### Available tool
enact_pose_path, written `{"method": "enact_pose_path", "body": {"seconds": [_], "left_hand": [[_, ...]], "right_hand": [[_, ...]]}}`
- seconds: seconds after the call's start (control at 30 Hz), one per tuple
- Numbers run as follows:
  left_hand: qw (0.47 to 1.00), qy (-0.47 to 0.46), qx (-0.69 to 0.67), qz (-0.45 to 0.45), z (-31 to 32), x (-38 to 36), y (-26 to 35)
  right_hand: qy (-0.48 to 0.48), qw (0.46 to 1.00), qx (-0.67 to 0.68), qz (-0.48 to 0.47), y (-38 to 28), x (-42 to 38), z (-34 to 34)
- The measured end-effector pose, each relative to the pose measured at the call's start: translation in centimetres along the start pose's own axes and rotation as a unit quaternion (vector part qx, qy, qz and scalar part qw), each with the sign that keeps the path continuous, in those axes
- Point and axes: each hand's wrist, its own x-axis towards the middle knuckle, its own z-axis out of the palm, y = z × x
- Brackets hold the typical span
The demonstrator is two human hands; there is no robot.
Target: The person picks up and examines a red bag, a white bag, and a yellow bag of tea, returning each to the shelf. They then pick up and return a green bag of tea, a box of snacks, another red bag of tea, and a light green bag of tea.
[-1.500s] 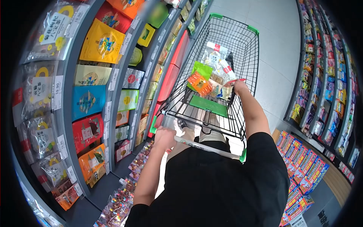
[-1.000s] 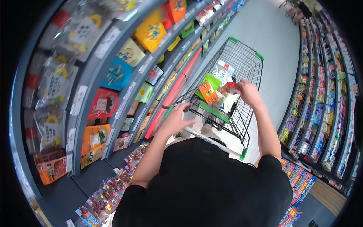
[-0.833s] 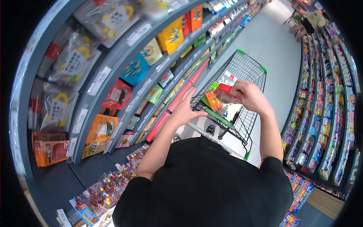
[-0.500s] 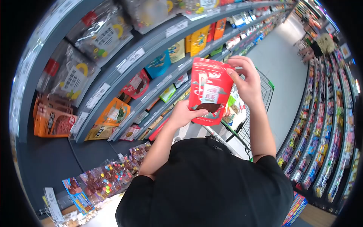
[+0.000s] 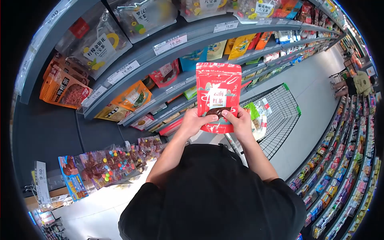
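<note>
A red stand-up tea pouch [image 5: 218,82] faces me upright, its white label printed with Chinese characters for Yunnan black tea. Dark leaves show through a window low on its front. My left hand [image 5: 195,123] grips its lower left side, thumb across the front. On the lower right side, my right hand [image 5: 241,123] holds it the same way, its thumb beside the window. The fingers behind the pouch are hidden. Just beyond my right hand stands a wire shopping cart [image 5: 282,120] with several packaged goods inside.
Shelves on the left hold clear tea bags [image 5: 100,50], orange pouches [image 5: 66,86] and price tags [image 5: 170,45]. Bagged chocolate sweets [image 5: 110,164] hang at lower left. Another snack shelf [image 5: 340,160] lines the right side. A person [image 5: 358,84] is farther down the aisle.
My right hand has moved down from the pouch's top right corner to its lower right side. The pouch now faces me more squarely. The view has shifted, showing more of the cart.
</note>
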Motion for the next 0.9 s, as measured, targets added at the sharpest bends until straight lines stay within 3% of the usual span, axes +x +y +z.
{"method": "enact_pose_path", "body": {"seconds": [0.27,0.33,0.4,0.47,0.5,0.53,0.57,0.6,0.63,0.67,0.7,0.73,0.77,0.8,0.87,0.9], "left_hand": [[0.996,-0.005,0.076,0.040,1.6,-0.4,2.2],[0.980,0.020,0.198,0.026,2.5,-0.7,3.6],[0.974,0.002,0.226,0.002,3.2,-1.0,4.5],[0.967,-0.017,0.254,-0.020,3.3,-0.8,4.6],[0.993,-0.075,0.093,0.012,3.2,-0.8,4.4],[0.988,-0.130,-0.072,0.043,3.2,-0.8,4.3],[0.996,-0.079,-0.004,0.042,3.1,-0.7,4.4],[0.996,-0.080,-0.005,0.044,3.4,-0.1,3.8],[0.998,-0.014,0.018,0.067,3.7,0.7,2.8],[0.994,0.053,0.041,0.089,3.8,1.1,2.1],[0.998,0.000,-0.057,0.024,4.4,0.6,3.5],[0.998,0.002,-0.057,0.026,4.1,0.5,3.5],[0.993,-0.069,-0.094,-0.020,3.6,0.3,3.4],[0.979,-0.140,-0.132,-0.066,3.5,0.0,3.6],[0.982,-0.120,-0.132,-0.062,3.6,-0.5,4.1],[0.986,-0.091,-0.095,-0.107,4.0,-1.2,6.0]], "right_hand": [[0.024,0.999,0.021,-0.032,1.5,-0.1,-1.3],[0.034,0.998,0.023,-0.037,1.3,-0.3,-1.5],[0.046,0.998,0.026,-0.047,0.8,-0.2,-1.2],[0.112,0.970,0.201,0.077,-0.1,-0.2,-1.2],[0.122,0.950,0.254,0.134,-1.7,-0.4,-0.4],[0.124,0.950,0.254,0.133,-0.6,-0.3,-1.4],[-0.063,0.911,0.377,0.153,1.5,-0.1,-2.9],[-0.249,0.826,0.478,0.166,2.6,-0.1,-3.8],[-0.247,0.817,0.494,0.164,2.0,-0.7,-2.7],[-0.281,0.775,0.540,0.171,2.4,-1.1,-1.8],[-0.306,0.753,0.555,0.181,2.3,-1.3,-0.9],[-0.330,0.729,0.568,0.191,2.0,-1.7,0.1],[-0.307,0.715,0.594,0.204,1.8,-2.5,1.0],[-0.349,0.688,0.608,0.189,2.7,-2.3,2.0],[-0.435,0.740,0.492,0.148,2.9,-0.7,1.4],[-0.378,0.767,0.501,0.132,2.1,-0.9,1.2]]}}
